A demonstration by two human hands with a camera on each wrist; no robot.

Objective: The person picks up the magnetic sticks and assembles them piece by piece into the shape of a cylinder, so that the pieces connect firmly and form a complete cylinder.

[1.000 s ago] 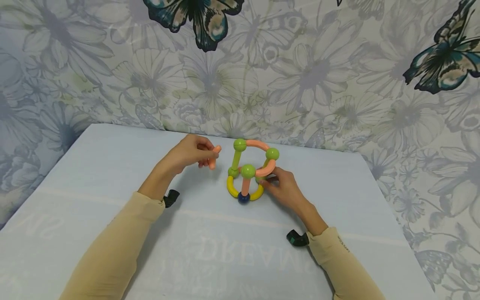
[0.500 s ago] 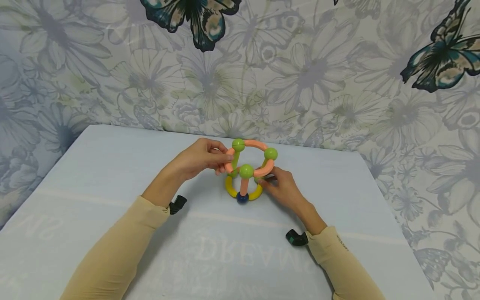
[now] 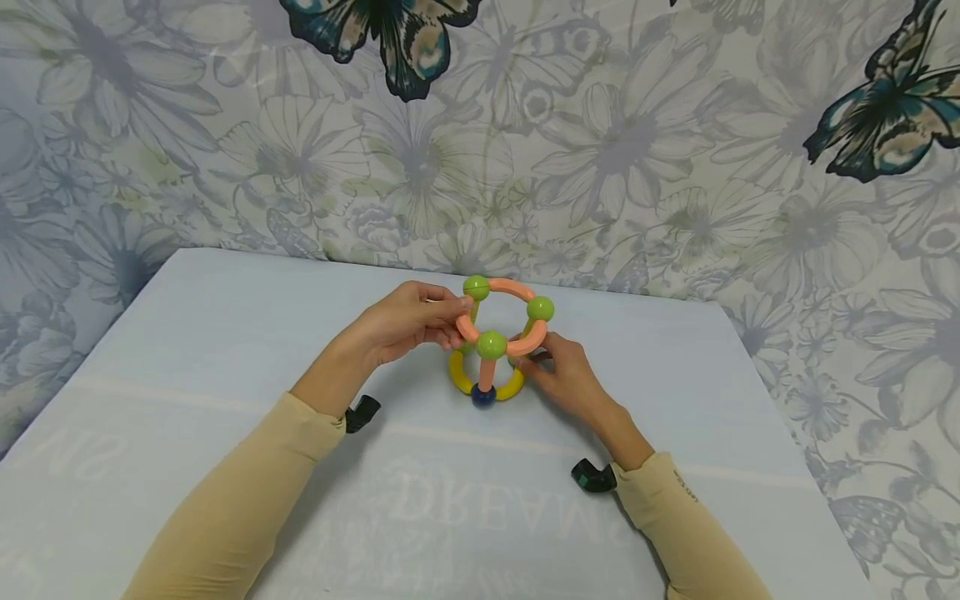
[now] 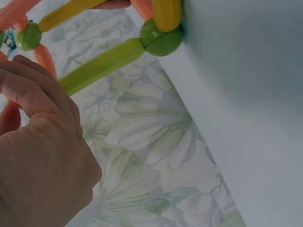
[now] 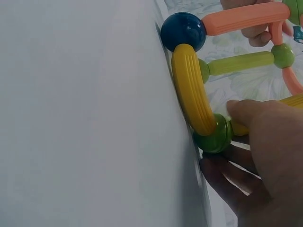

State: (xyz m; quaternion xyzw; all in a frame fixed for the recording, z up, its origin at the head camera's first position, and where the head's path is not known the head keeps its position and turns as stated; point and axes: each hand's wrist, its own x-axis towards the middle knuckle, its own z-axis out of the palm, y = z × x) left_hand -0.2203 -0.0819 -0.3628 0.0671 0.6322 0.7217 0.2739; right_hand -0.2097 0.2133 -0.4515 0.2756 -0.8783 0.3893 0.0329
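Note:
A construction-toy frame of balls and rods stands on the table, with green balls (image 3: 491, 344) and curved orange rods forming its upper ring. Below are curved yellow rods (image 5: 191, 90), and a dark blue ball (image 3: 483, 394) under a straight orange rod (image 3: 487, 374). At the ring's left side, my left hand (image 3: 408, 323) pinches a curved orange rod (image 3: 467, 327) between two green balls; its far end is behind my fingers. My right hand (image 3: 567, 375) holds the frame's lower right, thumb and fingers about a green ball (image 5: 214, 135) and the adjoining rod.
The table (image 3: 480, 517) has a pale cover with faint lettering. Right behind its back edge rises a wall (image 3: 622, 167) with flower and butterfly patterns. A dark wrist device (image 3: 363, 414) shows at the left cuff, another dark device (image 3: 593, 476) at the right.
The left hand has carried the curved orange rod rightward, from apart to the left side of the upper ring. My right hand has kept its hold, and the frame stays almost in place.

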